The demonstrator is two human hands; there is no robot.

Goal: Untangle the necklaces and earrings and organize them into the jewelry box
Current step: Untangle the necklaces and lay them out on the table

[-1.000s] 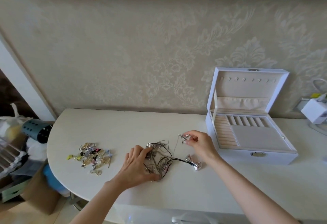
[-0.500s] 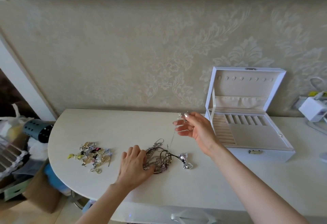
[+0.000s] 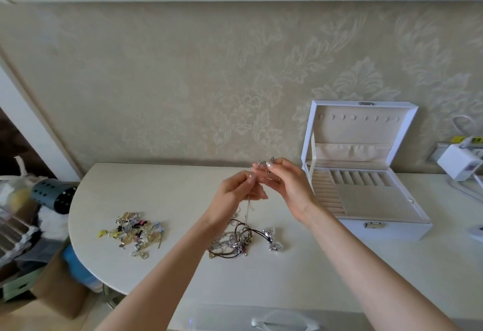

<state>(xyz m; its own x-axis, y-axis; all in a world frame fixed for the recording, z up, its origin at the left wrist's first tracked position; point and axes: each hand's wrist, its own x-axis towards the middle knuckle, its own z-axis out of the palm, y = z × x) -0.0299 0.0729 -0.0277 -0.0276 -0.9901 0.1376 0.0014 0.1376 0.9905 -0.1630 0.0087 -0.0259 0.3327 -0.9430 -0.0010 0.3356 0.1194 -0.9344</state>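
Both hands are held up over the cream table (image 3: 183, 273), close together, in front of the patterned wall. A small silver charm (image 3: 264, 167) is pinched betw. thumb & fingertips of the R hand (image 3: 290, 187), at the highest point. Just below & left of it, a thin chain (image 3: 247, 208) is pinched by the curled fingers of the L hand (image 3: 235, 192). The chain is seen hanging straight down from there toward the necklace tangle (image 3: 230, 241), which lies on the table beside the L wrist. Whether chain & charm are one piece can't be told. A silver bow pendant (image 3: 274, 241) on a dark cord is laid at the tangle's right edge. The earring pile (image 3: 134, 231) is spread well apart from it, on the table's left part. The white jewelry box (image 3: 386, 230) is set at the right, near the R hand, w/ its lid (image 3: 363, 121) stood upright & open. A row of hooks is seen in the lid; ring rolls & narrow slots are seen in the tray. A white plug adapter (image 3: 458, 160) is seen at the far right.
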